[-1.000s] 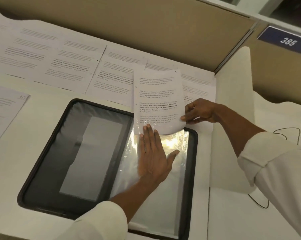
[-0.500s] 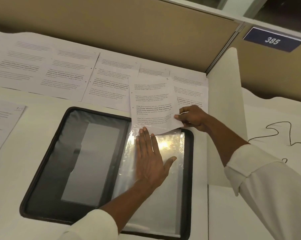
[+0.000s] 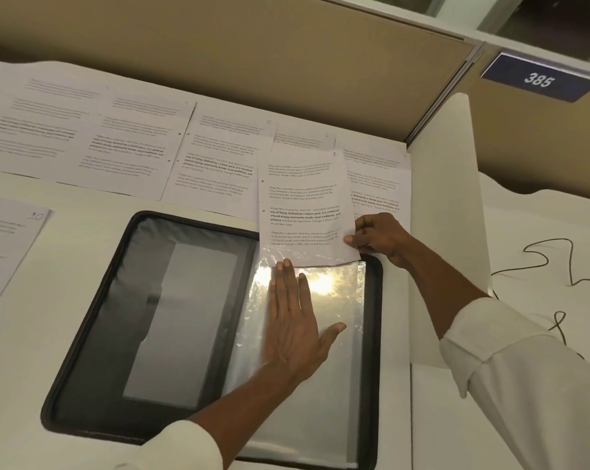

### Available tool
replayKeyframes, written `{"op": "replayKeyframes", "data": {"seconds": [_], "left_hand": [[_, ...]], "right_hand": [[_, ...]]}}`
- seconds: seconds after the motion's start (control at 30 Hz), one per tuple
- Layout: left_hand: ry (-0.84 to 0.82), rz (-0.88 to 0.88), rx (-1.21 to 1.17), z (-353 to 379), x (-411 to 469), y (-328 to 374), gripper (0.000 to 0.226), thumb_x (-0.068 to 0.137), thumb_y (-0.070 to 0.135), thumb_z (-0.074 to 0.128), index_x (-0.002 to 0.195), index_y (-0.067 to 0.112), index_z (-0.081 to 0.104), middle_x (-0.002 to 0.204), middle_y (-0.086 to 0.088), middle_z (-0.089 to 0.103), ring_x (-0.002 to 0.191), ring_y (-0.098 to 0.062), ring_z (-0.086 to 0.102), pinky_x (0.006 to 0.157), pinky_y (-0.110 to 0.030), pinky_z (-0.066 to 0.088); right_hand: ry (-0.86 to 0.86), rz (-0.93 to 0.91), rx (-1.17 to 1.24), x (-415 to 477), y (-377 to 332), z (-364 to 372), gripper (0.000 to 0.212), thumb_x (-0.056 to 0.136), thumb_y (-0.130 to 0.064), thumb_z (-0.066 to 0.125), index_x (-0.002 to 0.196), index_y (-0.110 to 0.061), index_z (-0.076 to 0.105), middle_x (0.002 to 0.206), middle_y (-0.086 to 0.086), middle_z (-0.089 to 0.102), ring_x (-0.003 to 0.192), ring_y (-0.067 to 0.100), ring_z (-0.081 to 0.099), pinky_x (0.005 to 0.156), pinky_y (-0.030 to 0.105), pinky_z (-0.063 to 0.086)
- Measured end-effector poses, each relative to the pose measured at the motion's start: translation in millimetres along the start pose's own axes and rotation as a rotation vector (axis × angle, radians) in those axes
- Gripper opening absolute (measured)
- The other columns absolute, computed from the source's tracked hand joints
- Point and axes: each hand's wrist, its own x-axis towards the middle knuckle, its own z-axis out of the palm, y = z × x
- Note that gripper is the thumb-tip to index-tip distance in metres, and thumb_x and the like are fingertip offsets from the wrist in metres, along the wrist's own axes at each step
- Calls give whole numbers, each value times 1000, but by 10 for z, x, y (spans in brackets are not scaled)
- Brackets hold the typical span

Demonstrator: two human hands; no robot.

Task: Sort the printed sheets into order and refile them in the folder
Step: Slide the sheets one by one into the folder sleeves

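Note:
A black zip folder lies open on the white desk, its right half filled with clear plastic sleeves. My left hand lies flat on the top sleeve, fingers straight and pointing to its upper edge. My right hand pinches the right edge of a printed sheet, whose bottom edge sits at the sleeve's mouth, partly under the plastic. Several other printed sheets lie in a row along the back of the desk, with handwritten numbers in their corners.
Another sheet marked 10 lies at the left edge. A tan partition bounds the desk behind, and a white divider panel stands right of the folder. A thin black cable curls beyond it. A blue plate reads 385.
My right hand has drawn the sheet down toward the folder, so its bottom edge has slid into the sleeve's mouth. My left hand stays flat on the sleeve.

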Motion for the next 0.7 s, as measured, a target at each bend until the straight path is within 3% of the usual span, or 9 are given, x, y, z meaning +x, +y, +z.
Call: {"op": "replayKeyframes", "data": {"seconds": [0.1, 0.33, 0.47, 0.63, 0.7], "left_hand": [[-21, 11, 20, -3, 19, -2, 112, 92, 90, 30, 169, 11, 9, 176, -14, -14, 162, -38, -11, 127, -63, 18], [-7, 37, 17, -39, 124, 53, 111, 93, 88, 31, 169, 11, 9, 175, -14, -15, 162, -35, -12, 128, -61, 16], [-12, 60, 30, -19, 157, 56, 108, 95, 85, 31, 168, 8, 11, 175, -17, -14, 162, -37, -13, 128, -61, 18], [-32, 60, 52, 56, 115, -12, 108, 96, 85, 31, 169, 9, 9, 175, -16, -14, 162, -36, -13, 129, -59, 17], [-38, 63, 63, 58, 98, -42, 108, 96, 85, 31, 169, 9, 7, 175, -15, -15, 162, -35, -14, 129, -58, 16]], "right_hand": [[-8, -1, -8, 24, 3, 6, 28, 81, 2, 86, 106, 4, 73, 110, 12, 79, 89, 18, 77, 69, 23, 62], [-71, 10, -73, 46, 71, -35, 27, 78, 4, 88, 100, 1, 73, 118, 7, 78, 106, 31, 75, 89, 40, 65], [-120, 45, -180, 35, 84, -83, 26, 76, -2, 91, 100, 0, 80, 109, 2, 81, 102, 30, 76, 96, 45, 62], [-53, 96, -67, 85, 0, -51, 58, 73, -39, 94, 112, 0, 75, 108, 7, 80, 89, 28, 69, 80, 36, 55], [12, 57, -53, 102, -34, 6, 53, 79, -35, 91, 112, 1, 73, 107, 7, 79, 87, 24, 69, 74, 31, 56]]}}
